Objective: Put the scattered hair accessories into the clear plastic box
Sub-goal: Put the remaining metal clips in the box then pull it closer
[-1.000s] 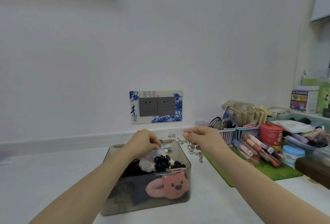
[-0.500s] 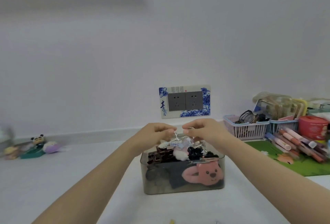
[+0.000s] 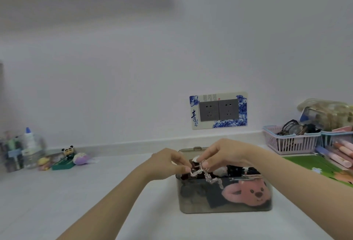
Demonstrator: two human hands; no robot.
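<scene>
The white tabletop (image 3: 57, 192) runs wide under both arms, and the clear plastic box (image 3: 225, 204) stands on it right below the fingers, already packed close to the brim with dark hair ties, a white fluffy piece and a pink bear-faced clip (image 3: 248, 194) pressed against its front wall. Both hands meet above the box's open top. The left hand (image 3: 168, 163) has its fingers curled, thumb and forefinger pinching one end of a silver chain (image 3: 208, 175); the right hand (image 3: 223, 153) pinches the other end just beside them, fingertips bent down toward the pile. Between and beneath the fingers the chain sags in a kinked line and trails down over the box's front edge, so part of it seems to hang outside the wall rather than within it.

To my eye this is the placing step: the piece is over the box but not let go. What comes next, I would judge, is gathering the trailing end back over the rim, lowering the fingers toward the pile and releasing so the chain settles on top. With the box this full, it could slide off or snag on the ties.

Far to the left of the fingers, small toys (image 3: 66, 158) sit by the wall; whether any are hair pieces I cannot tell.
</scene>
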